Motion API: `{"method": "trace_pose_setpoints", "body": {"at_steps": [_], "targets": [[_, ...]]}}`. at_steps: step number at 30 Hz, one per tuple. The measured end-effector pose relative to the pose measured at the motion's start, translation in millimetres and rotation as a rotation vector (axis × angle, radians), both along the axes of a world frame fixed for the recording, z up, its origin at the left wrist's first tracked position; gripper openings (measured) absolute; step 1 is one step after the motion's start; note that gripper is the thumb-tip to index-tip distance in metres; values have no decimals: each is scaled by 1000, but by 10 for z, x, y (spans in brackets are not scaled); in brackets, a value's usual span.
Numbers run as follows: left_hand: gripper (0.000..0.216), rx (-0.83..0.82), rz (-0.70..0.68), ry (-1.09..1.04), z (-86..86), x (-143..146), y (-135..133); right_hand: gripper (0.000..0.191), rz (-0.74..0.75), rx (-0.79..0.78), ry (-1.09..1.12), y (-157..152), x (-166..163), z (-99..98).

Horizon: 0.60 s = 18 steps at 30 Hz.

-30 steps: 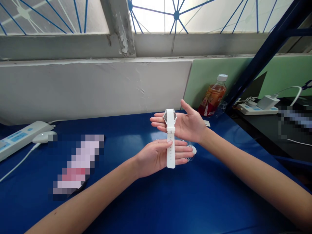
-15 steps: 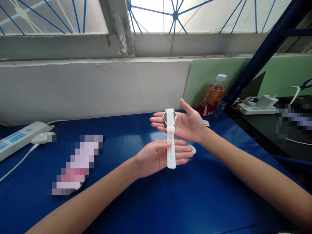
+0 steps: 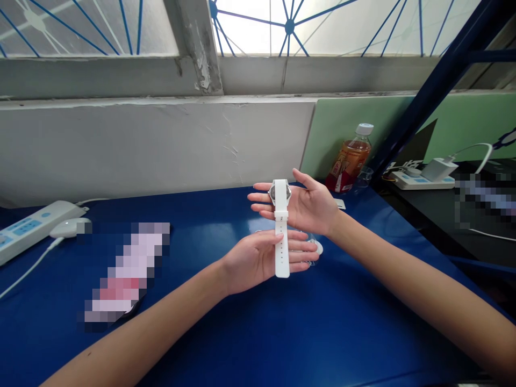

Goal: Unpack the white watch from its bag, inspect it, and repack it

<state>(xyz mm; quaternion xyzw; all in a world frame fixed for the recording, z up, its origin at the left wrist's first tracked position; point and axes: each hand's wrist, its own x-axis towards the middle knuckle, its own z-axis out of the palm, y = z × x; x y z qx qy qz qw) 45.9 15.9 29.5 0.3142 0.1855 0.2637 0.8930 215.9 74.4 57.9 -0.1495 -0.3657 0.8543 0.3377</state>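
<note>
Fingers [image 3: 262, 201] of the right hand [image 3: 306, 207] are held flat and open, and those of the left hand [image 3: 262, 258] likewise; a white watch [image 3: 281, 228] is laid across both palms above the blue counter [image 3: 258, 333], gripped by neither. Just behind the hands a small white object [image 3: 318, 247] is partly hidden. A bottle [image 3: 350, 159] is seen at the back right, a power strip [image 3: 28, 228] and mouse [image 3: 68, 228] at the left.
</note>
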Motion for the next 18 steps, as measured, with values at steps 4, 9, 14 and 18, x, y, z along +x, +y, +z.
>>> {"method": "trace_pose_setpoints", "body": {"at_steps": [4,9,14,18], "targets": [[34,-10,-8,5,-10,5,10,58,4,4,-2,15,4,-21],[43,19,-13,-70,1,-35,23,50,-66,-26,-11,36,1,-15],[62,-15,17,-119,70,-76,19,44,-248,-69,3,23,9,31],[78,-75,168,-92,123,-70,-4,27,-542,-73,23,-39,26,26]]}}
